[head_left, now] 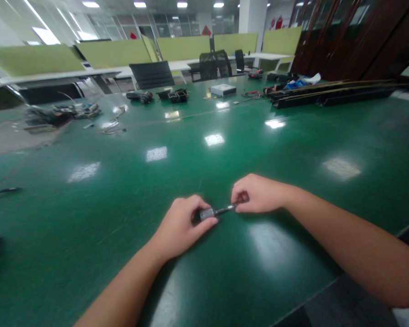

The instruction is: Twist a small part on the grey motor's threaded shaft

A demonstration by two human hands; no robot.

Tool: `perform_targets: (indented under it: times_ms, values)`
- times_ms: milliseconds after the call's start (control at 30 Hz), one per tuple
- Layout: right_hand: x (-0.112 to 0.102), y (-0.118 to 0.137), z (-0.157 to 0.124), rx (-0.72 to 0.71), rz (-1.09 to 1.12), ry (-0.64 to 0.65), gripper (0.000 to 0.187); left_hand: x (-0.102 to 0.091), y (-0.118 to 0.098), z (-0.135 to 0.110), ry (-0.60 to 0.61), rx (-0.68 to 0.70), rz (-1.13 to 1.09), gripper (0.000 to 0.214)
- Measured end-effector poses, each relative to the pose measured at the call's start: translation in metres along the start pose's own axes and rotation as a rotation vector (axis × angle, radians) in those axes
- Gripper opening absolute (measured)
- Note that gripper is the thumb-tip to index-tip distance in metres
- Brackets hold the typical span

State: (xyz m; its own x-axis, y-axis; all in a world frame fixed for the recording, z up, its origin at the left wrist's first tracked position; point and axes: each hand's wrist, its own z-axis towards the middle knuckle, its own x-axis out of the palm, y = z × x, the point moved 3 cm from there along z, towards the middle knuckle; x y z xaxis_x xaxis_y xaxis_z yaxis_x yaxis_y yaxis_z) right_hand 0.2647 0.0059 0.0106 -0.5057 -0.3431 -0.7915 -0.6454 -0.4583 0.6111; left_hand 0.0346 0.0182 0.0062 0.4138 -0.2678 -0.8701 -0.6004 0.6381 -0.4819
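Observation:
Near the front of the green table [177,177], a small screwdriver [221,210] with a thick grey handle and a thin dark shaft lies almost level between my hands. My left hand [182,223] is closed around the grey handle, thumb on the near side and fingers on the far side. At the shaft's silvery end, my right hand [255,194] pinches with thumb and fingertips. Those fingers partly hide the tip, so its shape cannot be made out.
A tangle of cables and parts [59,113] lies at the far left. Toward the back are a white box [223,90], black items [175,94] and long dark strips [313,94] at the right. A black cable [2,191] reaches in from the left edge.

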Motion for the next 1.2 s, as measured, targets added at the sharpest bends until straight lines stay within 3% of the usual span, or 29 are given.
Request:
perform_targets:
  times_ms: [133,533,867,1200]
  values:
    - [-0.004,-0.006,-0.003,0.056,0.027,0.027,0.011,0.000,0.000,-0.001,0.005,-0.001,-0.002,0.026]
    - [-0.004,-0.006,-0.003,0.027,0.098,0.042,0.014,0.000,0.001,-0.001,0.002,-0.010,-0.001,0.026]
    - [0.030,0.017,0.018,-0.167,-0.013,-0.155,0.012,0.002,-0.001,0.001,-0.039,0.006,-0.002,0.025]
    - [0.028,0.017,0.015,-0.155,-0.011,-0.152,0.013,0.000,-0.005,0.001,-0.038,0.035,-0.030,0.025]
